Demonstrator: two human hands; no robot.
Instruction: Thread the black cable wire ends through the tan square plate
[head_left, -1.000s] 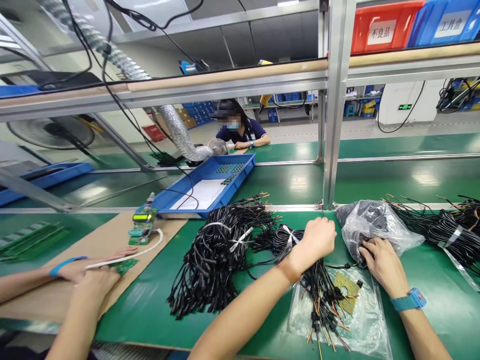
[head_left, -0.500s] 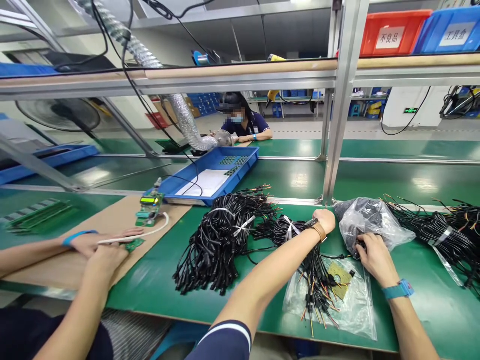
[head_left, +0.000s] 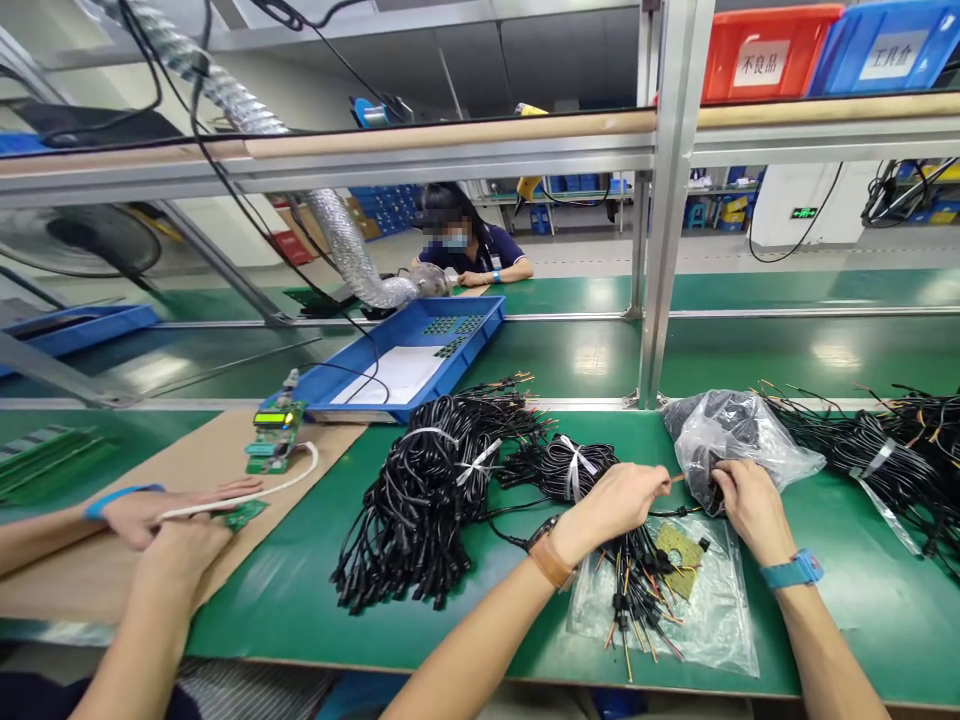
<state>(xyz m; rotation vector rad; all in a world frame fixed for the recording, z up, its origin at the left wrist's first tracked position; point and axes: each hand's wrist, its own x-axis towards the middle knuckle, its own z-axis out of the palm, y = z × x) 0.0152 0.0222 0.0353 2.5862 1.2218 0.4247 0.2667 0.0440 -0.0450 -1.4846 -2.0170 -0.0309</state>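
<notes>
Clear bag [head_left: 739, 428] on green counter [head_left: 855, 610], dark items inside, count not readable. Right hand [head_left: 752, 508] at its near side, fingers curled in; can't tell if pinching. Left hand [head_left: 626, 497] just left of bag, fingers pinching one thin wire [head_left: 678, 478]. One flat plastic bag [head_left: 724, 630] under cable ends [head_left: 621, 602] and one yellow board [head_left: 684, 570]. One blue tray [head_left: 466, 365]: white paper [head_left: 394, 375], small green boards [head_left: 470, 324]. Shelf [head_left: 787, 110]: one red bin [head_left: 808, 60], one blue bin [head_left: 835, 70].

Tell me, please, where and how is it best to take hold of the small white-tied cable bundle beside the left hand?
Probably from above, gripping the cable bundle around its coiled middle at the white tie: there the loops are gathered together, while the large bundle crowds its left side.
</notes>
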